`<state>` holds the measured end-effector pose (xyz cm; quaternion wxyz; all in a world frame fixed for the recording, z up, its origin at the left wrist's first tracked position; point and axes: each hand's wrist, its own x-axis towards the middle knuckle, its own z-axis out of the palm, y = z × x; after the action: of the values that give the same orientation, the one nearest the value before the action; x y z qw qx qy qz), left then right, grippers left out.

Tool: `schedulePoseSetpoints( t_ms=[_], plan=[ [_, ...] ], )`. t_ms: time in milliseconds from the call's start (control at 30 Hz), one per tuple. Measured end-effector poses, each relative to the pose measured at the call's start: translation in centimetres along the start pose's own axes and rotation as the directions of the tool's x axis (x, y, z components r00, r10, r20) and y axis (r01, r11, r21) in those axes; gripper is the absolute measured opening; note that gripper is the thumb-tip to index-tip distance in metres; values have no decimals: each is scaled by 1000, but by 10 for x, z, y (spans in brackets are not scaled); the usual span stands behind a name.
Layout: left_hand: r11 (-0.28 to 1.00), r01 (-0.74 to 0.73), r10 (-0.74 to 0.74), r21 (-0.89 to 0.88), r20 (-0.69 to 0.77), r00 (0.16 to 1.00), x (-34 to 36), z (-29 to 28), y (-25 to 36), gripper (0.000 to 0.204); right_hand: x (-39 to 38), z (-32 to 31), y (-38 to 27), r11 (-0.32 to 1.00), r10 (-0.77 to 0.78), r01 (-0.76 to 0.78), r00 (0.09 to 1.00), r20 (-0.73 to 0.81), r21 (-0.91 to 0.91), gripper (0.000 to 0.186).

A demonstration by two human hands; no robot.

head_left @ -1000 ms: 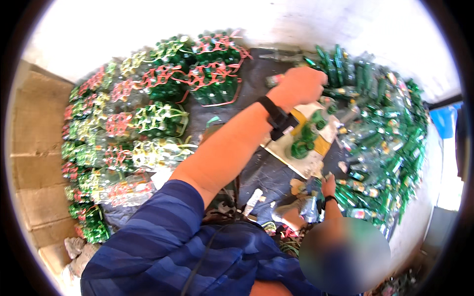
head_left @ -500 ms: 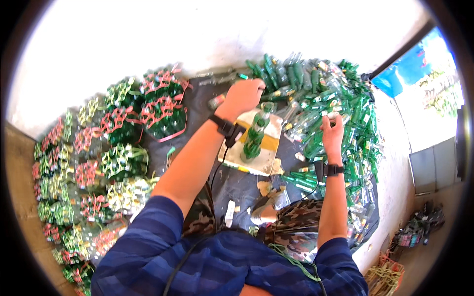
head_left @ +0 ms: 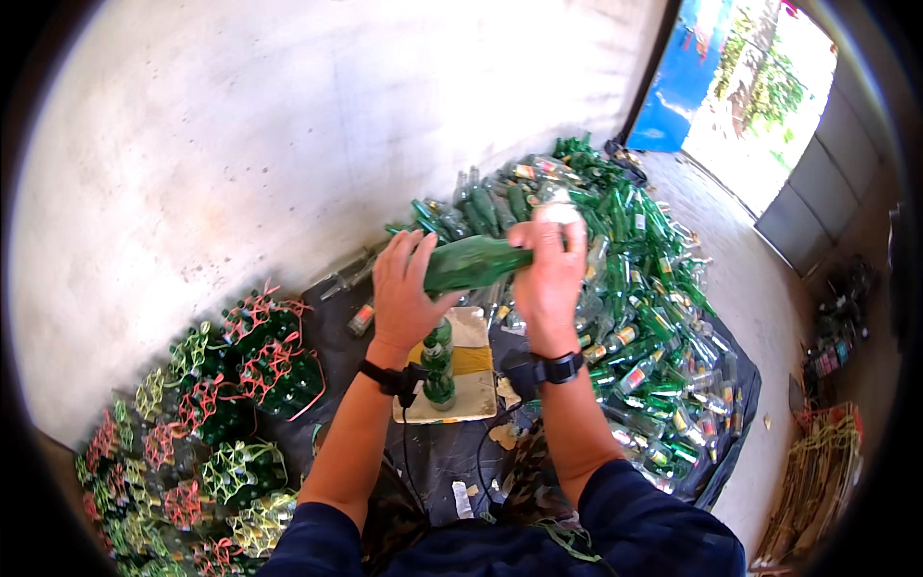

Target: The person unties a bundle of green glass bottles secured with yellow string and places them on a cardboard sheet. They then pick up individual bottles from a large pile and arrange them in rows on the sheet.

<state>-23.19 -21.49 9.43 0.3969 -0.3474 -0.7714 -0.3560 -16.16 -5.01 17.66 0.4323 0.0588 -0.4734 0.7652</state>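
A: Our left hand (head_left: pixel 399 296) and right hand (head_left: pixel 551 279) both grip a green bottle (head_left: pixel 476 263) now?
B: Yes; a moment ago they were apart. Now we hold it sideways between them, in mid-air, off the bottle pile (head_left: pixel 630 327).

A board (head_left: pixel 473 392) with bottles (head_left: pixel 439 385) on it lies mid-groundsheet (head_left: pixel 461 447). Strapped bottle bundles (head_left: pixel 279 380) crowd the left side; a loose bottle heap (head_left: pixel 630 322) covers the right to the far edge, before the wall (head_left: pixel 240 173). The doorway (head_left: pixel 769 96) is beyond the far right corner. Left grip (head_left: pixel 402 288) and right grip (head_left: pixel 550 284) have one bottle (head_left: pixel 476 264) crosswise between them.
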Motion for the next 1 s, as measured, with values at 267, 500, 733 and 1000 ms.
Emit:
schedulePoseSetpoints(
  t_ms=[267, 500, 733, 1000],
  plan=[
    [986, 164, -164, -16, -25, 986, -17, 1, -39, 78, -11, 19, 0, 838, -148, 312, 919, 365, -447, 18],
    [986, 160, -155, 51, -95, 983, -20, -3, -52, 77, -1, 12, -8, 407, 26, 458, 859, 511, -790, 31],
    [971, 238, -237, 30, -18, 971, -6, 8, -64, 76, 11, 4, 47, 441, 14, 252, 958, 288, -861, 31],
    [822, 569, -567, -12, 79, 820, -24, 9, -102, 65, 42, -58, 128, 447, -99, 176, 984, 147, -877, 31]
  ],
)
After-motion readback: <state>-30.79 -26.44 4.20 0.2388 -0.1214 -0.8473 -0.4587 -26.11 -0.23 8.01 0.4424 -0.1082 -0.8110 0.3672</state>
